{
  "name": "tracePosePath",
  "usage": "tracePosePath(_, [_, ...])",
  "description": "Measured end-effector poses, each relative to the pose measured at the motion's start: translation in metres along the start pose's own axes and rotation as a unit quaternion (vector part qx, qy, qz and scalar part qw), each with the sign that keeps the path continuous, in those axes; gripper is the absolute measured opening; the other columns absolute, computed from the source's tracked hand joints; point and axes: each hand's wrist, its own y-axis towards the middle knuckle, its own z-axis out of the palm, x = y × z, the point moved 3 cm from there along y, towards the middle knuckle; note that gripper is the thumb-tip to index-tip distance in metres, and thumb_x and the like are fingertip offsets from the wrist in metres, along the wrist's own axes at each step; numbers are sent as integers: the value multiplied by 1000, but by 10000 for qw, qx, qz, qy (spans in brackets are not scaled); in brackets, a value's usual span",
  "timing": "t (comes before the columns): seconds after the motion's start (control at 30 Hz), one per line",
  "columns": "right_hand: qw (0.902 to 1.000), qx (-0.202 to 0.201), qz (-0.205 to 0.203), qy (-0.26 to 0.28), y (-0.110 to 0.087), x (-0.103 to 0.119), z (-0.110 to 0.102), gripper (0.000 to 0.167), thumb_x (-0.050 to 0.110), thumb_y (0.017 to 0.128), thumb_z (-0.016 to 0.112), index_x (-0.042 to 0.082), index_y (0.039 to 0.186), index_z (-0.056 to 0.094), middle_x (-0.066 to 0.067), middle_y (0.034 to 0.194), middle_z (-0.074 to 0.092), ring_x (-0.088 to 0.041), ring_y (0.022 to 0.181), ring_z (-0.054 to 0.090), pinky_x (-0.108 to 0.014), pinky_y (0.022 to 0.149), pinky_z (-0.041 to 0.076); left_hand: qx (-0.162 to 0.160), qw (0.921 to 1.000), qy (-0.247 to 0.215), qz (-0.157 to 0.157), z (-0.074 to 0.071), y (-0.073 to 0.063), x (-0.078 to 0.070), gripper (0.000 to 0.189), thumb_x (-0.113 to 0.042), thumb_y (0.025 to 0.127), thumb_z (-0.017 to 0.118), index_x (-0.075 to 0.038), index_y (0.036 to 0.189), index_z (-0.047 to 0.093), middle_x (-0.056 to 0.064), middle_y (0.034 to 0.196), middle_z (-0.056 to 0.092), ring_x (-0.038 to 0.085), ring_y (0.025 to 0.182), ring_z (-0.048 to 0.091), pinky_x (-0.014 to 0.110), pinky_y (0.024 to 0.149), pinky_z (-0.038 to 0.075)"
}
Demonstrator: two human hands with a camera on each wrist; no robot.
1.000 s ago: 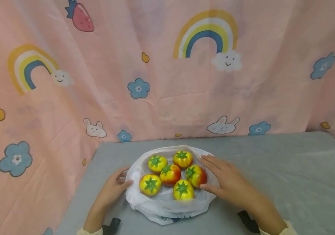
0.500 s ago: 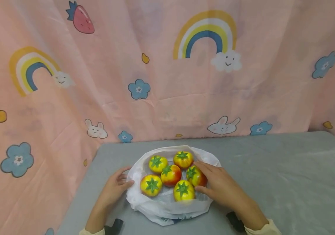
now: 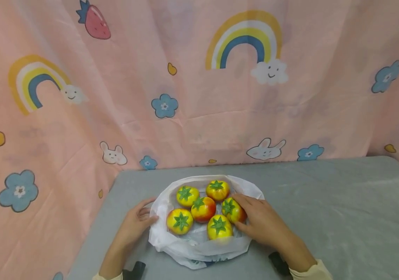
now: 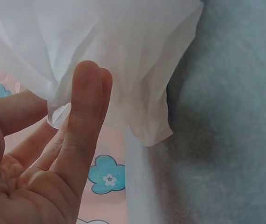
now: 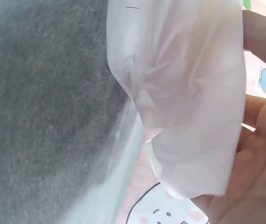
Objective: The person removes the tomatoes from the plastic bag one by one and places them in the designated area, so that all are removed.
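A white plastic bag [image 3: 171, 243] lies with its mouth spread wide, its rim folded down. Inside sit several yellow-and-red tomatoes [image 3: 203, 209] with green star-shaped tops. My left hand [image 3: 132, 223] holds the bag's left side, thumb and fingers about a fold of the plastic [image 4: 137, 70] in the left wrist view. Reaching over the right rim, my right hand [image 3: 267, 221] grips the rightmost tomato [image 3: 231, 209] between thumb and fingers. Its far side is hidden by the fingers. In the right wrist view the bag wall [image 5: 184, 102] covers the fingertips.
Under the bag is a grey table [image 3: 343, 214], which stretches far to the right. A pink curtain [image 3: 199, 132] printed with rainbows and flowers hangs behind it. Black straps [image 3: 279, 264] show at both wrists.
My right hand has moved left over the bag's rim and taken hold of the rightmost tomato, which has turned slightly. The left hand stays at the bag's left side.
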Motion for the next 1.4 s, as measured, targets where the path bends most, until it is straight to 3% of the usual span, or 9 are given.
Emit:
tracePosePath(0.23, [9999,38,7,130,-2,1,0,75,36,82,80,15,146,47,-8,150,51,-29,132,52,-58,112,38,19,10000,55,0,0,-1,0,58,-10,88,74,-20,141,54,16,125,67,31,108,70,48,92,57])
tracePosePath(0.8, [9988,-285,303,246,-3,2,-5,73,36,79,82,16,142,51,-5,142,57,-25,117,60,-54,106,47,1,10000,92,-37,0,-1,-2,59,-11,87,75,-20,141,54,18,127,66,33,112,68,48,93,57])
tracePosePath(1.07, [9973,-428,164,576,-8,1,-15,76,34,79,82,15,144,48,-5,143,56,-24,119,60,-54,105,48,-4,9999,145,-54,-1,0,-1,58,-13,87,76,-21,141,55,16,126,66,30,110,69,48,93,57])
tracePosePath(1.4, [9971,-427,73,621,-10,2,-22,77,33,79,81,16,145,46,-6,144,53,-25,120,59,-55,103,49,-42,9999,-9,-110,-2,0,2,59,-8,86,75,-20,140,56,16,125,66,28,108,69,47,92,57])
